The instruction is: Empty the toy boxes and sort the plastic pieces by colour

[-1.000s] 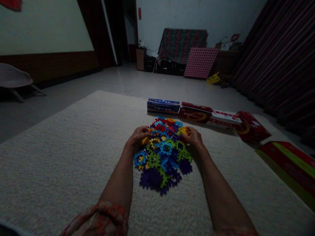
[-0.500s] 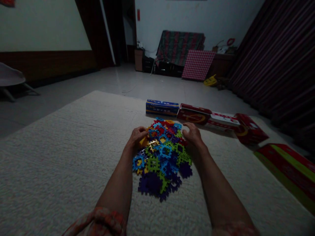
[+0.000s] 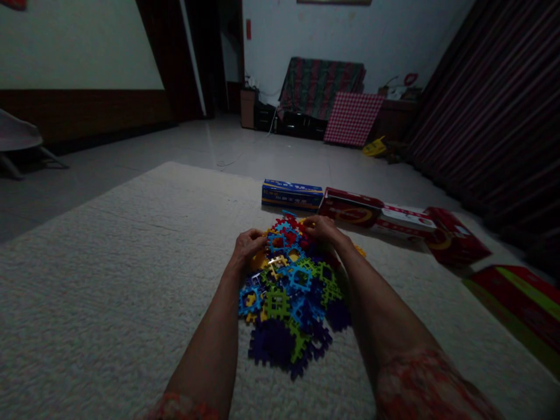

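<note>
A heap of toothed plastic building tiles (image 3: pixel 301 279) in blue, green, purple, yellow and red lies on the pale mat (image 3: pixel 131 280). My left hand (image 3: pixel 248 249) is at the heap's left edge, fingers curled at the rim of a blue square-holed tile (image 3: pixel 277 242). Under that palm shows a yellow tile (image 3: pixel 259 260). My right hand (image 3: pixel 322 227) reaches over the far right of the heap. Its fingers bend down among red tiles (image 3: pixel 289 236), and what they pinch is hidden. Dark purple tiles (image 3: pixel 272 343) lie at the near end.
Beyond the heap stands a long blue box (image 3: pixel 292 195). Dark red boxes (image 3: pixel 350 208) and a red-and-green box (image 3: pixel 520 303) continue the row to the right. A yellow piece (image 3: pixel 360 251) shows beside my right forearm. A checked cloth (image 3: pixel 353 118) hangs at the back.
My right hand has moved left and inward, from beside the heap onto its far tiles, its fingers now bent down. My left hand stays at the left edge. The view has shifted slightly.
</note>
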Tool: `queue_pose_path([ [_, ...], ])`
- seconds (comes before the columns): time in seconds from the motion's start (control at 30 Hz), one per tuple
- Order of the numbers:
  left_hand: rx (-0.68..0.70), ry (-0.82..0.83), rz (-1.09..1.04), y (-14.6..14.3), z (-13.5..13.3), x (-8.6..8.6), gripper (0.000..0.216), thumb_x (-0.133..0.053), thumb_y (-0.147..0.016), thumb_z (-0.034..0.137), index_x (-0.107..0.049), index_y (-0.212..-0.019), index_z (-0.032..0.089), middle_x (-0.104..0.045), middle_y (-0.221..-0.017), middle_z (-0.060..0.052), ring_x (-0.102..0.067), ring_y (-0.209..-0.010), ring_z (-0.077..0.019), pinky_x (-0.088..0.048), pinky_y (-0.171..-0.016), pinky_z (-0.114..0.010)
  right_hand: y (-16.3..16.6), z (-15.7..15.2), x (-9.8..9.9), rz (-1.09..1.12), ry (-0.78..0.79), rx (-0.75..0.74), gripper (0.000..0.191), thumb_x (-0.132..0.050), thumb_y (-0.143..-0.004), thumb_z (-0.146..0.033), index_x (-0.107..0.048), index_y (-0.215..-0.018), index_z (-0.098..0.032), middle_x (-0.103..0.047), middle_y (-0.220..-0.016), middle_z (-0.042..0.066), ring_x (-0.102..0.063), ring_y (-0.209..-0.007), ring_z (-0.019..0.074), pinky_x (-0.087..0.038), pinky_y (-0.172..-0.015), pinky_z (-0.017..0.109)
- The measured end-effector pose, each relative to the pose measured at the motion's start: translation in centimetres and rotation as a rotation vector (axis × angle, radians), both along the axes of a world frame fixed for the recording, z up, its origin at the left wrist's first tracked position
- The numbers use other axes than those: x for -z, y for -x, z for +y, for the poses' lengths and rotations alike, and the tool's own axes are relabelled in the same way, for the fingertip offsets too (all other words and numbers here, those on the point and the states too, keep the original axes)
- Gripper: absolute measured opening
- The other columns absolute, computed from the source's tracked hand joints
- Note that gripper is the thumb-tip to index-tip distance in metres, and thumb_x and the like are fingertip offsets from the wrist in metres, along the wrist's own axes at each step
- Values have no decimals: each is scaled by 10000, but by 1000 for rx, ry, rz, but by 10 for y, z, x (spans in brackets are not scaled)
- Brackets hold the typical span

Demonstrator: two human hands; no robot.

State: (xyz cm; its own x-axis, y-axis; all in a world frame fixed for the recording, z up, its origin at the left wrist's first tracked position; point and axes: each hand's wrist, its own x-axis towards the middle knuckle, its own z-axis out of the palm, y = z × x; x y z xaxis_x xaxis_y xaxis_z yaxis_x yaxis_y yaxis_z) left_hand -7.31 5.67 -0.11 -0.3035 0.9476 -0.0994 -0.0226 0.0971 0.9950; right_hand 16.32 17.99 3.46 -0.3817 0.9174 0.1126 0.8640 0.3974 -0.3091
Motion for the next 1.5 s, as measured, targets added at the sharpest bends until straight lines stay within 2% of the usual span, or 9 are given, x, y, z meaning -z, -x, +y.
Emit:
queue_pose_path([
  [0.2, -24, -15, 12, 1, 0, -7, 204, -710, -576, 338, -671, -698, 178, -625, -582, 21, -580, -554, -140, -445, -533, -245, -1, -11, 3, 93, -115, -6, 157, -681, -819, -262, -785, -935, -272, -788, -1001, 32, -698, -1024, 266, -473, -917, 375],
  [0.3, -52, -17, 47, 1, 2, -10, 203, -702, -572, 343, -669, -688, 180, -620, -579, 21, -571, -559, -136, -428, -539, -243, -2, -14, 6, 140, -80, -10, 173, -688, -808, -253, -778, -957, -248, -777, -993, 42, -705, -965, 246, -500, -878, 351],
  [0.57, -51, -16, 69, 2, 3, -10, 187, -697, -591, 334, -675, -692, 179, -607, -567, 30, -552, -540, -126, -406, -518, -235, -3, -7, 15, 279, -114, -7, 529, -750, -641, -150, -722, -1166, -210, -638, -1135, 88, -643, -1065, 245, -529, -959, 344],
  [0.7, -72, 9, 61, 3, 5, -9, 181, -707, -602, 314, -688, -712, 171, -614, -559, 28, -545, -516, -120, -393, -490, -225, 2, -3, 16, 437, -115, 11, 515, -714, -600, -113, -734, -1104, -217, -609, -1135, 74, -634, -1077, 252, -526, -999, 386],
  [0.83, -74, -9, 47, 2, 6, -7, 219, -746, -613, 346, -700, -734, 169, -635, -576, 19, -565, -521, -122, -405, -489, -219, 3, 0, 15, 642, -35, 112, 442, -681, -575, -113, -746, -1002, -205, -641, -1078, 63, -670, -971, 235, -558, -941, 406],
  [1.0, -85, -2, 1, 2, 5, -8, 227, -757, -610, 349, -695, -732, 168, -638, -580, 18, -578, -521, -123, -421, -500, -220, 1, 3, 8, 749, -7, 128, 424, -697, -620, -184, -720, -1043, -174, -697, -1066, 80, -674, -991, 234, -563, -919, 401],
  [1.2, -56, -36, -49, 3, 2, -16, 266, -768, -578, 367, -670, -730, 171, -660, -599, 5, -620, -554, -145, -423, -507, -227, 22, -20, -13, 1157, 194, -43, 520, -800, -589, -308, -687, -1084, -198, -718, -1134, 82, -654, -1088, 249, -546, -960, 424],
  [1.33, -5, -104, -119, 5, 0, -17, 350, -804, -564, 409, -707, -787, 158, -701, -661, -20, -646, -598, -161, -474, -553, -254, 51, -45, -21, 1153, 345, -190, 529, -808, -583, -292, -681, -1091, -216, -713, -1143, 69, -660, -1092, 249, -563, -939, 422],
  [1.5, 96, -228, -231, 8, -1, -16, 451, -853, -580, 453, -744, -890, 145, -746, -793, -48, -669, -662, -167, -533, -644, -294, 67, -62, -19, 1055, 467, -253, 439, -763, -623, -218, -691, -1056, -196, -725, -1043, 39, -701, -955, 218, -581, -907, 413],
])
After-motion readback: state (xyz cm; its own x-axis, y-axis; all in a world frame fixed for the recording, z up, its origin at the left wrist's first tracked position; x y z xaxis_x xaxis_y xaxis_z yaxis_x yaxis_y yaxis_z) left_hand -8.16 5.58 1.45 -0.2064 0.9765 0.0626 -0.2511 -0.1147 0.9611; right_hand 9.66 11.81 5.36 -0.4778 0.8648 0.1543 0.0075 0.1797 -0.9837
